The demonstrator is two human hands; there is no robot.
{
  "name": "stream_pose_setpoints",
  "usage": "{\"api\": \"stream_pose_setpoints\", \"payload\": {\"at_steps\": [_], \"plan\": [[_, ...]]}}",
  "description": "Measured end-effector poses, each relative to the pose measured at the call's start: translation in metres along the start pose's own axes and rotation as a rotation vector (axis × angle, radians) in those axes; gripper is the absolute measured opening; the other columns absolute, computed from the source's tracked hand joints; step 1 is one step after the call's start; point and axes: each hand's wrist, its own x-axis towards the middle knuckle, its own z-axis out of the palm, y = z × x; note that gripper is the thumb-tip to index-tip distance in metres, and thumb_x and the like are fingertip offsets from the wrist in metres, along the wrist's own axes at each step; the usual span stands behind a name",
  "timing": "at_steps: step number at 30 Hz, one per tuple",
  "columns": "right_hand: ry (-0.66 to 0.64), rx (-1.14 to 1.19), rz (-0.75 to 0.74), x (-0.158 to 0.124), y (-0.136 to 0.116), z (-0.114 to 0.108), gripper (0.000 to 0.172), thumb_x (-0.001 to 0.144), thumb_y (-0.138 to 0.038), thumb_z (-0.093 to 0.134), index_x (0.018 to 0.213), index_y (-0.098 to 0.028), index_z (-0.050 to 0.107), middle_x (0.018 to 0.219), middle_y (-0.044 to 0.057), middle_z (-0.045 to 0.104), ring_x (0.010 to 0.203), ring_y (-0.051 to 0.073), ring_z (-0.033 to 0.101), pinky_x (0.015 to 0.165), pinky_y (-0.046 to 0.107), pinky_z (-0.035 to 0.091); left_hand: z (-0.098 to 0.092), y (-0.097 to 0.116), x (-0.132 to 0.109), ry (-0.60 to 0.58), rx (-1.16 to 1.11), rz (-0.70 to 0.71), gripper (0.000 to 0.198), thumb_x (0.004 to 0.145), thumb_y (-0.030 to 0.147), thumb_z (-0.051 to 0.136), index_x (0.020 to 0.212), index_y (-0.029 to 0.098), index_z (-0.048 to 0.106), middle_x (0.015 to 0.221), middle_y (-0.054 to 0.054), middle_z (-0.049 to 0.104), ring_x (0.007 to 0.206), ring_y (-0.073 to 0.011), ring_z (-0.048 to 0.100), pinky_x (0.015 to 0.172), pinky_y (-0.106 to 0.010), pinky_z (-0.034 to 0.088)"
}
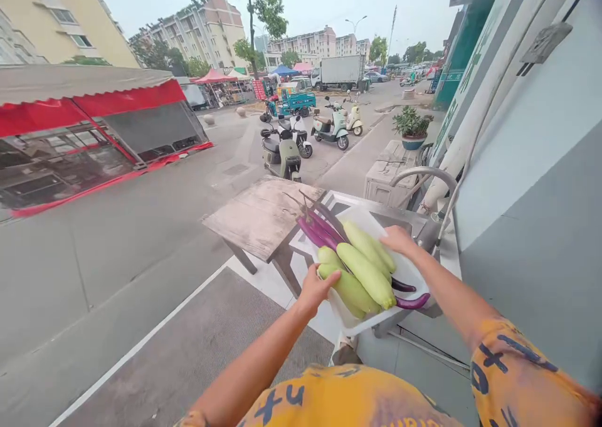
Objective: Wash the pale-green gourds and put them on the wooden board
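Observation:
A white plastic tray (364,324) is tilted in front of me, over a metal-framed stand beside the wall. In it lie several pale green zucchinis (364,271) and long purple eggplants (324,227), whose stems stick out past the far edge. My left hand (316,291) grips the tray's left side, its thumb lying against a zucchini. On the opposite side, my right hand (397,239) is closed on the right rim, with its fingertips partly hidden. Whether the tray touches the stand is hard to make out.
A wooden table (256,217) stands just left of the tray. Beyond are scooters (285,151), a box (390,173) and a potted plant (411,123). A wall (531,226) with pipes borders the right. A grey mat (207,339) lies at lower left.

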Motion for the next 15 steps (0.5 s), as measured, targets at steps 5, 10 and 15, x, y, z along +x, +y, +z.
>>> {"api": "stream_pose_setpoints", "payload": {"at_steps": [5, 10, 15], "plan": [[-0.020, -0.034, -0.016, 0.091, 0.025, -0.004, 0.019, 0.089, -0.024, 0.059, 0.088, -0.016, 0.076, 0.086, 0.007, 0.074, 0.076, 0.017, 0.062, 0.061, 0.024, 0.034, 0.038, 0.014, 0.075, 0.033, -0.022, -0.038, 0.076, 0.071, 0.048, 0.088, 0.128, 0.022, 0.045, 0.125, -0.017, 0.066, 0.109, -0.0292, 0.067, 0.068, -0.031, 0.057], [-0.089, -0.010, -0.028, 0.145, 0.053, 0.034, 0.022, 0.093, -0.026, 0.058, 0.094, -0.015, 0.076, 0.092, 0.007, 0.076, 0.082, 0.017, 0.065, 0.065, 0.023, 0.038, 0.058, 0.011, 0.129, 0.052, 0.036, -0.153, 0.070, 0.071, 0.044, 0.088, 0.123, 0.021, 0.047, 0.117, -0.014, 0.067, 0.097, -0.0250, 0.067, 0.062, -0.028, 0.052], [-0.169, -0.022, 0.010, 0.168, 0.087, 0.066, 0.021, 0.090, -0.026, 0.060, 0.092, -0.012, 0.077, 0.091, 0.009, 0.076, 0.081, 0.020, 0.065, 0.064, 0.024, 0.039, 0.069, 0.000, 0.164, -0.009, 0.008, -0.244, 0.069, 0.064, 0.044, 0.092, 0.117, 0.023, 0.052, 0.102, -0.009, 0.068, 0.083, -0.0218, 0.068, 0.064, -0.030, 0.055]]}}
